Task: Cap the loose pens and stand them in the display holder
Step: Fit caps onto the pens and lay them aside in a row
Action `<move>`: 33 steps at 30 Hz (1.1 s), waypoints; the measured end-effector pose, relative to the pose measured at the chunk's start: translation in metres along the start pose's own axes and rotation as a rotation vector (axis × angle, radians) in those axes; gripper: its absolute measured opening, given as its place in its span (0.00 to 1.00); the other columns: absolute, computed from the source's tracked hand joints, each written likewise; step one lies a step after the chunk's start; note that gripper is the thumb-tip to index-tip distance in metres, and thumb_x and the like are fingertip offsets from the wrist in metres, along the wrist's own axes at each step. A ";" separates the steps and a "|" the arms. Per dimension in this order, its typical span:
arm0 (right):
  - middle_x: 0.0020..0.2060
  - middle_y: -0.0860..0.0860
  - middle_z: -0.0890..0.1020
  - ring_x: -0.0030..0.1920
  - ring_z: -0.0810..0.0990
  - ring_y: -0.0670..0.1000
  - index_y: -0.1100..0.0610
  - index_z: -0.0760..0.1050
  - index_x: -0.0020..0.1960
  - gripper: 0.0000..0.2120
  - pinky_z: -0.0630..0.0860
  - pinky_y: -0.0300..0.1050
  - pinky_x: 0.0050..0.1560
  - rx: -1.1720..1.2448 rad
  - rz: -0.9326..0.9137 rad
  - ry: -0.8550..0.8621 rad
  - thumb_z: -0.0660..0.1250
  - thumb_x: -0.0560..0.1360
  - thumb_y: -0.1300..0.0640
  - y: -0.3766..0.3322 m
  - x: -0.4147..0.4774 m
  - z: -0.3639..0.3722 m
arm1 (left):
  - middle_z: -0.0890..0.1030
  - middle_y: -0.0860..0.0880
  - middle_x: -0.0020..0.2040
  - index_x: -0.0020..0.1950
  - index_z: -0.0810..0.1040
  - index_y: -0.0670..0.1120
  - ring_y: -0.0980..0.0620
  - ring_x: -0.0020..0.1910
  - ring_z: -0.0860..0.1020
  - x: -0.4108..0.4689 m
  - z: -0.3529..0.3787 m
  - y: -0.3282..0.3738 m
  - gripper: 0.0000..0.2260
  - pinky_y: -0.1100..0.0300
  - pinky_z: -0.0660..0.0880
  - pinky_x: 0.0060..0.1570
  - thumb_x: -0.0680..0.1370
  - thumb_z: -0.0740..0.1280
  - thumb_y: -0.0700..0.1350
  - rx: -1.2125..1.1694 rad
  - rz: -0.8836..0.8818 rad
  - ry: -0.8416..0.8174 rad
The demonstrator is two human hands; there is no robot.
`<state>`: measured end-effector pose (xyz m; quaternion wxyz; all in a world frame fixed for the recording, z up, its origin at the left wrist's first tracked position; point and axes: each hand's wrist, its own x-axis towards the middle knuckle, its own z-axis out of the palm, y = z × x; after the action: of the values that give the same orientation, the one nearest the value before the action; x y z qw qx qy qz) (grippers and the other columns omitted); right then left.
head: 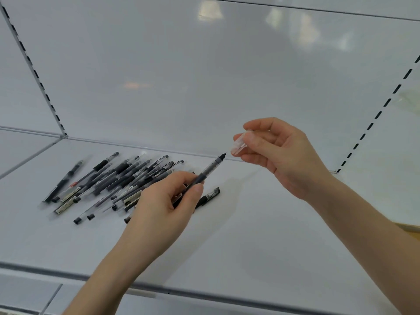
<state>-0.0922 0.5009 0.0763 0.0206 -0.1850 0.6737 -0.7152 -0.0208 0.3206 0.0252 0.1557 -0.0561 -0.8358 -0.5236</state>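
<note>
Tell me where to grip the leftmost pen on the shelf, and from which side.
Pinch the leftmost pen by its far half, coming from above and the left. It lies flat on the shelf, and only that end stands apart from the pile, with bare shelf to its left; its near end lies close against the next pens.

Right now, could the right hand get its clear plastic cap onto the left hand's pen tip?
Probably yes: the right hand pinches the clear plastic cap just beyond the uncapped black pen, nothing between them.
</note>
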 end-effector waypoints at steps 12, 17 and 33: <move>0.38 0.49 0.85 0.38 0.84 0.48 0.57 0.75 0.48 0.05 0.79 0.36 0.40 -0.038 0.046 -0.066 0.65 0.73 0.63 0.006 -0.005 0.007 | 0.75 0.54 0.29 0.41 0.77 0.52 0.57 0.26 0.68 0.001 0.002 -0.004 0.04 0.69 0.64 0.27 0.75 0.63 0.46 0.046 0.021 -0.027; 0.37 0.50 0.85 0.39 0.84 0.48 0.58 0.75 0.48 0.04 0.79 0.36 0.40 -0.079 0.016 -0.048 0.65 0.73 0.64 0.010 -0.007 0.010 | 0.74 0.54 0.29 0.40 0.76 0.51 0.57 0.26 0.68 0.004 0.002 -0.004 0.06 0.70 0.63 0.26 0.76 0.63 0.44 0.075 0.061 -0.036; 0.40 0.50 0.83 0.40 0.83 0.45 0.54 0.72 0.54 0.08 0.80 0.38 0.44 -0.426 0.116 -0.150 0.64 0.75 0.59 0.044 0.002 0.012 | 0.74 0.51 0.37 0.44 0.75 0.46 0.50 0.37 0.74 0.014 -0.008 -0.030 0.06 0.59 0.65 0.34 0.76 0.61 0.47 0.539 -0.021 0.039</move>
<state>-0.1001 0.4854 0.0347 0.0722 -0.1986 0.8157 -0.5385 -0.0402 0.2989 0.0067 0.1756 0.0061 -0.9423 -0.2849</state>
